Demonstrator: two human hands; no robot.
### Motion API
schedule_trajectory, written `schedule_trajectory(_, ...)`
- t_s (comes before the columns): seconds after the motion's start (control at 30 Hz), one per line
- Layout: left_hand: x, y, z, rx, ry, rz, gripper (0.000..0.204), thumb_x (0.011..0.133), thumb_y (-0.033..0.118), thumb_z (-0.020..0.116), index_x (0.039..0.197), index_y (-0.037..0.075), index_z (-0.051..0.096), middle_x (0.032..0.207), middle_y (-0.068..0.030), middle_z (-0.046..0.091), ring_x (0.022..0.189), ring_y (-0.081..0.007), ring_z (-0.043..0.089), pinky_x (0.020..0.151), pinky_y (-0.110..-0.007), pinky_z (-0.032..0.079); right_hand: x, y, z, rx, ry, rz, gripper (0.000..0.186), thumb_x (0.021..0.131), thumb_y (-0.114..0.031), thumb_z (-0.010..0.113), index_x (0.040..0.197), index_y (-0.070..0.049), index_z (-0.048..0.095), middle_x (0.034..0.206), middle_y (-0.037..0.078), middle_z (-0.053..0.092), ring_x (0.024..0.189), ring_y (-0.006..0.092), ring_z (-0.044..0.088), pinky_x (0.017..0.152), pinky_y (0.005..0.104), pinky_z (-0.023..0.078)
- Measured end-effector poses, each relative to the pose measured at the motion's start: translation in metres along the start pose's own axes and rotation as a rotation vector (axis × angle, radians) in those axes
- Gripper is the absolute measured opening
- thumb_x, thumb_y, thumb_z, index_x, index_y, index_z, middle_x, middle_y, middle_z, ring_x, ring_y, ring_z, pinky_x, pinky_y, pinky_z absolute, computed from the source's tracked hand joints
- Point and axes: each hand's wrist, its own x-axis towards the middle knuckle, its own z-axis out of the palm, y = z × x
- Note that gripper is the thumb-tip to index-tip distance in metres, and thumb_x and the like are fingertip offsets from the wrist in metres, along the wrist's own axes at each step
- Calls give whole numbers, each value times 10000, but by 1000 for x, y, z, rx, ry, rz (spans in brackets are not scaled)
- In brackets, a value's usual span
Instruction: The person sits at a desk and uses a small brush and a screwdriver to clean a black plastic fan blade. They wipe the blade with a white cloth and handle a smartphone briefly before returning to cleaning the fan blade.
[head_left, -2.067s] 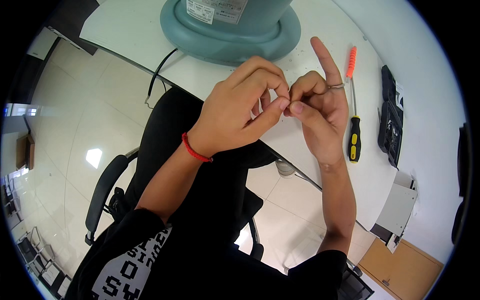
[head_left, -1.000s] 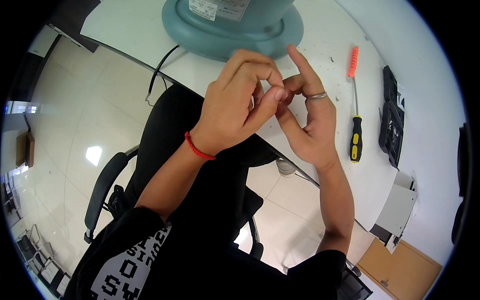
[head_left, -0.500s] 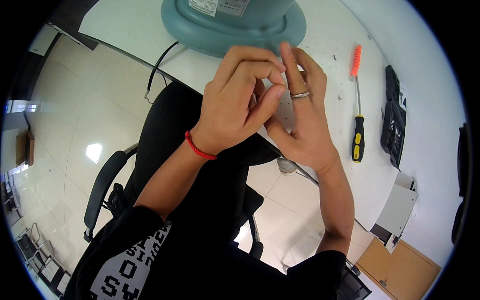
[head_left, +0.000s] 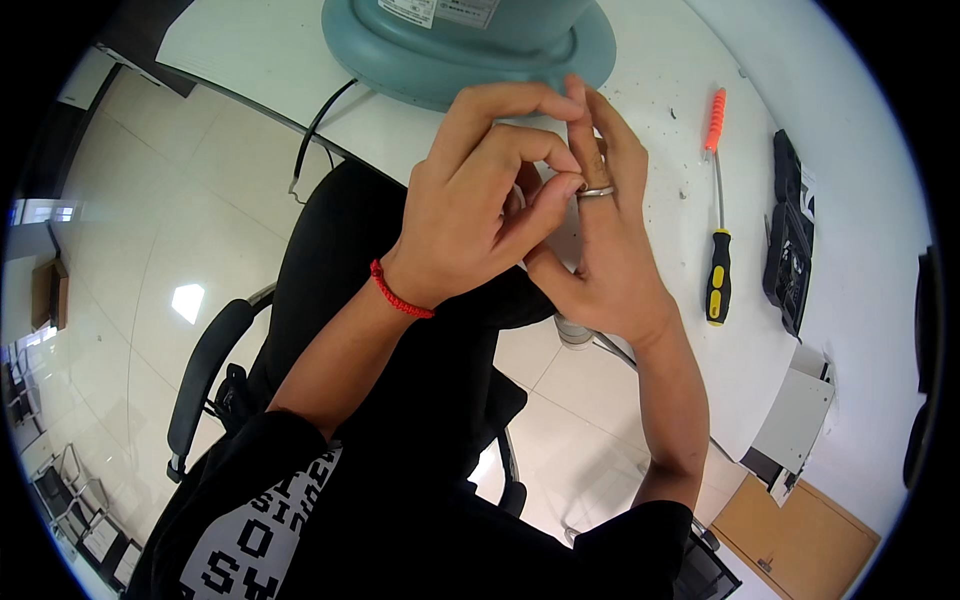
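Note:
My left hand (head_left: pixel 465 205), with a red braided bracelet (head_left: pixel 395 292) at its wrist, is closed in a pinch. Its thumb and middle fingertip meet at the edge of a silver ring (head_left: pixel 597 191) worn on a finger of my right hand (head_left: pixel 612 245). Whether the pinch grips the ring or something small cannot be made out. The left index fingertip lies against the ringed finger higher up. My right hand is open, its fingers stretched upward and its thumb apart. Just beyond both hands stands a teal rounded base (head_left: pixel 450 85) with labels on it.
Right of my hands lies a black-and-yellow-handled screwdriver (head_left: pixel 718 275), an orange ribbed piece (head_left: pixel 716 118) at its far end. An open black tool case (head_left: pixel 790 235) sits by the wall. Small crumbs dot the white table (head_left: pixel 655 55). A black cable (head_left: pixel 318 125) hangs over the edge.
My left thumb and middle fingertip have shifted slightly right, up to the ring. The left index finger has moved up and right along the ringed finger. My right hand has shifted slightly left.

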Motion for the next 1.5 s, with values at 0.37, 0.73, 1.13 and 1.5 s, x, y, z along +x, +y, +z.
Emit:
schedule_trajectory(0.37, 1, 3, 0, -1, -19, -7, 131, 865, -5, 706, 966, 12, 624, 1246, -114, 583, 678, -60, 626, 533, -183, 502, 1, -2, -2, -11, -17, 16, 1001, 697, -44, 711, 1561, 45, 213, 1560, 236, 242, 1342, 413, 332, 1094, 431, 349)
schedule_trajectory(0.73, 1, 3, 0, 6, -40, -16, 152, 848, -33, 705, 970, 14, 627, 1234, -110, 586, 685, -69, 628, 537, -193, 506, 1, -1, -2, -23, -14, 23, 988, 715, -49, 716, 1560, 51, 214, 1549, 234, 255, 1333, 412, 343, 1094, 435, 350)
schedule_trajectory(1.13, 0, 0, 3, -14, -9, -3, 183, 802, 12, 752, 943, 60, 647, 1179, -29, 618, 569, -76, 572, 483, -214, 459, -1, 0, -1, -2, 34, 47, 955, 734, -61, 710, 1552, 61, 233, 1527, 239, 280, 1311, 408, 364, 1089, 431, 355)
schedule_trajectory(1.5, 1, 3, -3, -6, -41, -1, 164, 811, -28, 749, 955, 19, 686, 1161, -104, 624, 673, -73, 635, 526, -187, 502, 1, -2, 0, -9, 48, 52, 933, 727, -53, 694, 1545, 56, 259, 1494, 232, 319, 1285, 399, 390, 1078, 424, 362)
